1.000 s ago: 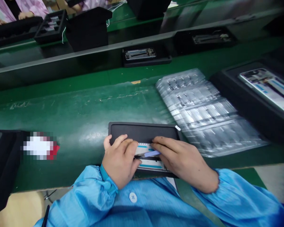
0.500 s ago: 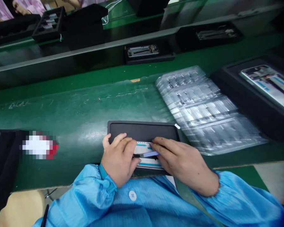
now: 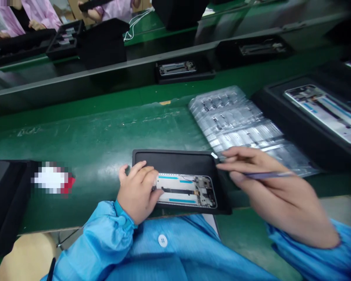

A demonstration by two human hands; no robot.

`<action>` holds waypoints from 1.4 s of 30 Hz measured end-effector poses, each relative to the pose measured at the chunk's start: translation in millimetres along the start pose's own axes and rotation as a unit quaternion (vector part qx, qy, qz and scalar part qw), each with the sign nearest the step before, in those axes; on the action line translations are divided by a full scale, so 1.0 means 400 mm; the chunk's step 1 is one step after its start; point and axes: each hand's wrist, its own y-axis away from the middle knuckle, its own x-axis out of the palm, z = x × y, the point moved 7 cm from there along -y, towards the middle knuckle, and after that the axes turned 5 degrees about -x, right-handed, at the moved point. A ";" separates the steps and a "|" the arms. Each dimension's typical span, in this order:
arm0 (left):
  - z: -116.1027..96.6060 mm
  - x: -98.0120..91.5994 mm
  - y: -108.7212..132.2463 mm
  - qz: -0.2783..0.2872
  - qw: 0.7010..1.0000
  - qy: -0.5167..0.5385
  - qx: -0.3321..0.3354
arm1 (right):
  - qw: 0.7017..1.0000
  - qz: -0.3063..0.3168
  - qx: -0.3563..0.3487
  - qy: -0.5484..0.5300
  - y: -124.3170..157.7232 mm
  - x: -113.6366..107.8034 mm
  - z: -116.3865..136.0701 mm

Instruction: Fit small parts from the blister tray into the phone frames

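In front of me an opened phone (image 3: 178, 191), with its circuit board, black flex cable and blue strips showing, lies in the lower part of a black tray (image 3: 175, 160). My left hand (image 3: 139, 193) is closed over the phone's left end, thumb bent onto it, covering that end. Off to the right, my right hand (image 3: 269, 187) is raised beside the tray, apart from the phone. A slim purple stick-like tool (image 3: 266, 175) is gripped in it, slightly blurred; its exact kind cannot be made out.
Clear plastic blister trays (image 3: 236, 121) lie right of the tray. Beyond them another opened phone (image 3: 324, 111) sits on a black holder. Further back, one more phone (image 3: 177, 68) rests in a black tray. Co-workers in pink sleeves (image 3: 43, 17) are across the bench. A stool (image 3: 26, 255) stands lower left.
My right hand has lifted off the phone and moved right with the purple tool, uncovering the circuit board. My left hand has shifted slightly left, still on the phone's end.
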 end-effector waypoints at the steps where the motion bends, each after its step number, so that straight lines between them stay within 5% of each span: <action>1: 0.013 -0.003 0.002 -0.007 1.000 -0.002 -0.004 | 0.999 -0.010 0.017 -0.026 -0.001 -0.011 -0.006; 11: 0.050 0.007 0.016 -0.025 0.999 0.013 0.020 | 0.997 0.035 0.060 -0.033 0.033 0.122 -0.015; 25: 0.046 0.004 0.013 -0.025 0.999 0.017 0.020 | 0.998 0.050 -0.009 -0.031 0.029 0.135 0.010; 32: 0.048 0.005 0.013 -0.026 0.999 0.021 0.026 | 0.998 0.010 -0.054 -0.025 0.036 0.135 0.028; 42: 0.046 0.005 0.012 -0.019 0.999 0.023 0.020 | 0.998 0.042 -0.012 -0.040 0.032 0.134 0.022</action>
